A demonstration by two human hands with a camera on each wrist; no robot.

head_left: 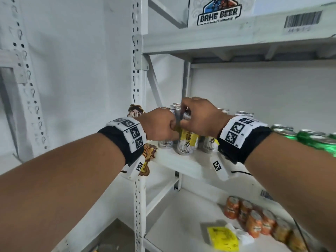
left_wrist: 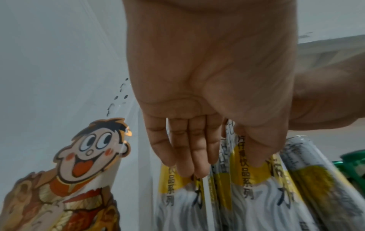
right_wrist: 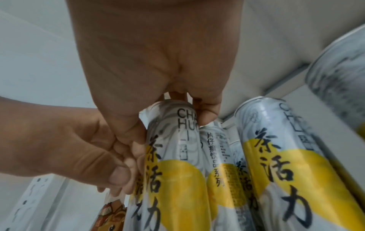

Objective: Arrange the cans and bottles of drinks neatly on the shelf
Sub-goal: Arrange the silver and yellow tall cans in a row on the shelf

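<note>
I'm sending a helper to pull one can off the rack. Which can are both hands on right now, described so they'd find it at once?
On the white shelf under the BAHE BEER box, find the white-and-yellow cans near the left post. It is the front can, beside the cartoon-boy sticker. Unlike its neighbours, the left hand and right hand both grip its top.

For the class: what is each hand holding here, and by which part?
Both hands hold one tall white-and-yellow drink can: right hand pinches its top rim; left hand grips its upper side.
</note>
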